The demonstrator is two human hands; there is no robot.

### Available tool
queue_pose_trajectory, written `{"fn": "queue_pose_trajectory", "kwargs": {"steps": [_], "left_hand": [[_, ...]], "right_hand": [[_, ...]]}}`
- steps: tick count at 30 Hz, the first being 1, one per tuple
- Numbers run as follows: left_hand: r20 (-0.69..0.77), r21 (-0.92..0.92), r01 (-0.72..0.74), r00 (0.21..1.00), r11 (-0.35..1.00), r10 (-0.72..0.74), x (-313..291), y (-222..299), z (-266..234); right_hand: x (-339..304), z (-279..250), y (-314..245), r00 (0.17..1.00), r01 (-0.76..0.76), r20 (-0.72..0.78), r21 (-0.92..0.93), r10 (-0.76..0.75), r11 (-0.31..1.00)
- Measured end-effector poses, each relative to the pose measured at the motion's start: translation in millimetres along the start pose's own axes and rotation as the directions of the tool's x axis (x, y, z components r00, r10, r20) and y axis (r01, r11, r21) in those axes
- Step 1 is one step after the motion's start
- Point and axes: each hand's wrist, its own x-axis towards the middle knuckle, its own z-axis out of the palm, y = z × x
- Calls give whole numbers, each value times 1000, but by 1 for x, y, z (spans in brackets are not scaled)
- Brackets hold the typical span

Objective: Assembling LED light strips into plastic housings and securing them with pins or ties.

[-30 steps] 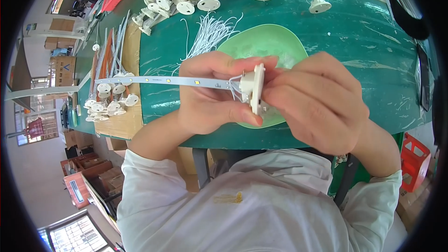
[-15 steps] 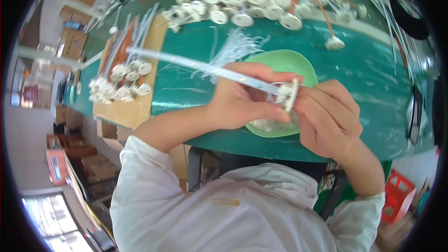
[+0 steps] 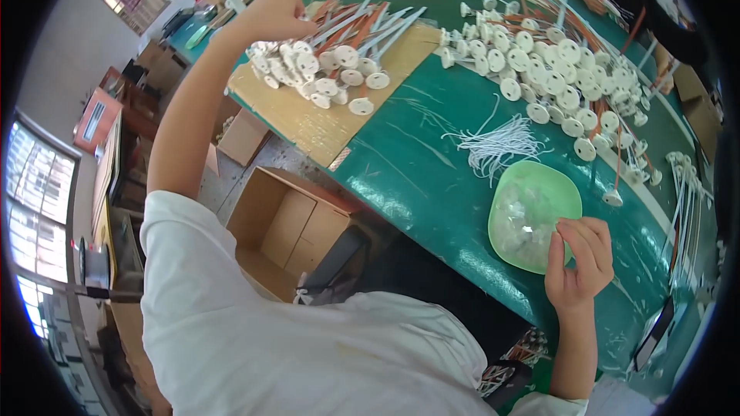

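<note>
the right hand rests at the rim of the green bowl, fingers loosely curled over the clear small parts inside; whether it pinches one i cannot tell. the left hand is closed at the far end of the finished pile on cardboard, out of the way. loose wires and unassembled discs lie near the bowl, within easy reach.

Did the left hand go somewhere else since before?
Yes. The left hand has left the spot over the green dish, where it met the right hand, and reached out left to the pile of white round parts on the cardboard sheet.
</note>
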Motion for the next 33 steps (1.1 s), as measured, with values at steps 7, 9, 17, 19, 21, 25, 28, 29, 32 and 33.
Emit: {"fn": "queue_pose_trajectory", "kwargs": {"steps": [7,9,17,19,21,25,28,29,32,33], "left_hand": [[104,-9,50,993,999,-49,-9,-44,32],[121,68,58,990,996,-66,-11,-27,23],[-560,-361,-252,829,898,7,-22,152,19],[-636,-531,-433,771,729,-6,-7,198,21],[-751,-602,-633,657,487,-74,14,239,42],[-532,-839,-501,838,213,-123,37,278,82],[-566,-809,-524,818,267,-107,33,292,96],[-567,-805,-534,821,260,-69,31,295,100],[-553,-816,-540,833,208,-7,30,302,101],[-544,-820,-532,839,211,4,31,301,104]], "right_hand": [[-1,3,2,1000,-1,9,-41,1,999],[1,2,0,1000,-1,17,-45,2,999],[5,4,11,997,-46,65,30,44,998],[7,0,13,989,-92,112,-5,92,996],[13,-14,12,962,-127,232,-76,141,989],[38,-50,32,941,-63,298,-315,162,947],[43,-71,50,916,-133,271,-487,295,863],[32,-72,59,883,-117,326,-541,336,833],[3,-71,92,841,-80,397,-582,368,809],[-4,-73,99,839,-56,422,-562,345,825]]}}
